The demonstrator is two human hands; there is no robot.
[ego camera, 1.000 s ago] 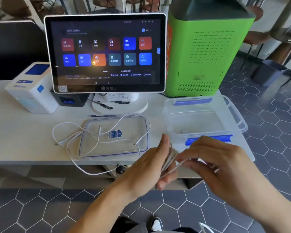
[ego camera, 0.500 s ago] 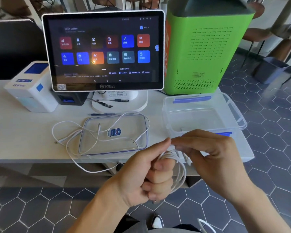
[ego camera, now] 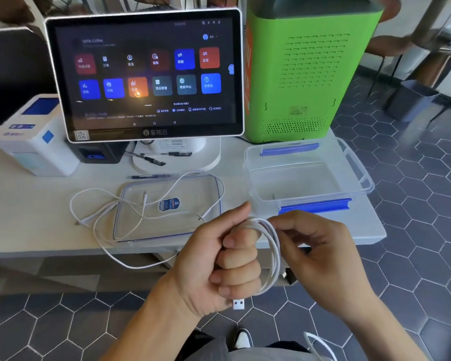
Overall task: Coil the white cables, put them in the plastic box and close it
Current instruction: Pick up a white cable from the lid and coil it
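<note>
My left hand (ego camera: 219,259) is a fist around a coiled white cable (ego camera: 272,254), whose loops stick out to the right and whose USB plug (ego camera: 238,304) hangs below the fist. My right hand (ego camera: 320,254) pinches the same coil at its top right. Both hands hover in front of the table's near edge. A second white cable (ego camera: 97,204) lies loose on the table, draped over the clear lid (ego camera: 167,207) lying flat there. The open clear plastic box (ego camera: 305,175) with blue clips stands to the right, nothing visible inside.
A touchscreen terminal (ego camera: 146,74) stands at the back centre, a white receipt printer (ego camera: 34,136) at the left, a green machine (ego camera: 305,66) behind the box. Pens (ego camera: 151,158) lie by the screen's base. The box sits near the table's right edge (ego camera: 375,230).
My left hand turned from flat fingers into a fist around the coil. My right hand brought the last of the cable round it, and the USB plug now hangs below the fist.
</note>
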